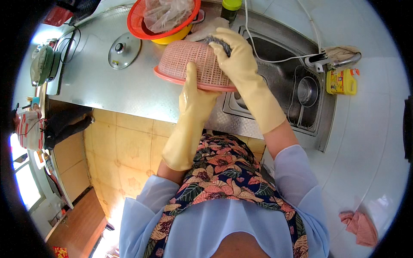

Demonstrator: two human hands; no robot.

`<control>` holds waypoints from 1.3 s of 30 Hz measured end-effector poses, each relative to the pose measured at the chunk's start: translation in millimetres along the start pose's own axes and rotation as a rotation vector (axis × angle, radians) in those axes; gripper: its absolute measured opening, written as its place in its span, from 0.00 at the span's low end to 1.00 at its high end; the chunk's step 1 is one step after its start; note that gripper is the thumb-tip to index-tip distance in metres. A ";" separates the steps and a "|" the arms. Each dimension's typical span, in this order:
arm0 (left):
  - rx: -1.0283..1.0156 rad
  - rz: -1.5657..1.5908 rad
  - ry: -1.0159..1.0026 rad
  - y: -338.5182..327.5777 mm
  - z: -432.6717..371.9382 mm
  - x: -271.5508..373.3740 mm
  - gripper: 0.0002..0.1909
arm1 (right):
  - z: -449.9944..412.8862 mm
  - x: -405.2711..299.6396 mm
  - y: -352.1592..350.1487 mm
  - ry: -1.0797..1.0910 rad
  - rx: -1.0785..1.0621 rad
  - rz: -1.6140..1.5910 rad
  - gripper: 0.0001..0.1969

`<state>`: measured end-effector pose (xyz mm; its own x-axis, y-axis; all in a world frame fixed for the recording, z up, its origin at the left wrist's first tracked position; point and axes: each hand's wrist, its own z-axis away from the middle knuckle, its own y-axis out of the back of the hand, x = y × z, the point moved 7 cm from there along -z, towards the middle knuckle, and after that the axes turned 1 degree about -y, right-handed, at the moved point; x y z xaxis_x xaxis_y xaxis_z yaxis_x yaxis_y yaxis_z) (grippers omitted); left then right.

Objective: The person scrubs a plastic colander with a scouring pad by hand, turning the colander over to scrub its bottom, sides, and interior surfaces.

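Note:
A pink plastic colander point(184, 59) is held bottom-up over the counter, beside the sink. My left hand point(198, 96), in a cream rubber glove, grips its rim from the near side with the thumb lying along the mesh wall. The left fingers are hidden beneath the colander. In the same kind of glove, my right hand point(237, 51) holds a dark scouring pad point(222, 44) at the colander's upper right side. Below the right forearm lies the stainless steel sink point(277, 75).
Behind the colander, a red basket point(131, 22) with a plastic bag point(167, 14) sits on a yellow basin point(172, 38). A glass lid point(124, 51) lies on the steel counter point(93, 77). A white cable point(251, 42) crosses the sink near a yellow jug point(342, 82).

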<state>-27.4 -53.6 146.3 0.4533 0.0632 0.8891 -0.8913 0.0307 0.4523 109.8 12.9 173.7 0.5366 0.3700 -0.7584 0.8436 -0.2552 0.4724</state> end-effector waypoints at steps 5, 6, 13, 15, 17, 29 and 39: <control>0.006 1.199 0.241 -16.7 -26.4 -61.4 0.45 | 43.5 -47.8 -13.8 0.381 -0.167 0.012 0.17; 0.063 0.855 0.168 -10.9 -26.6 -62.1 0.46 | 38.5 -42.1 -12.9 0.389 -0.168 -0.041 0.16; 0.057 -0.049 -0.020 -4.8 -10.9 -15.7 0.36 | 0.8 -2.0 -0.8 0.048 0.051 0.026 0.15; 0.091 0.155 0.089 1.8 -10.9 -17.4 0.35 | 31.2 -32.0 -4.9 0.219 -0.014 -0.031 0.15; 0.077 0.115 0.100 6.1 -8.5 -6.1 0.36 | 35.5 -35.8 -5.4 0.321 -0.088 -0.078 0.17; 0.086 0.030 -0.079 -5.3 -10.7 -21.3 0.33 | 22.9 -48.7 -11.0 0.260 -0.185 -0.087 0.06; -0.011 1.656 0.463 -30.3 -29.0 -51.5 0.30 | 23.0 -55.9 -16.8 0.244 -0.209 -0.026 0.10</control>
<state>-23.8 -28.9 84.8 -0.9145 0.2926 0.2793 -0.3748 -0.3531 -0.8572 65.2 -24.0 197.9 0.4819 0.5836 -0.6536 0.8295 -0.0634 0.5550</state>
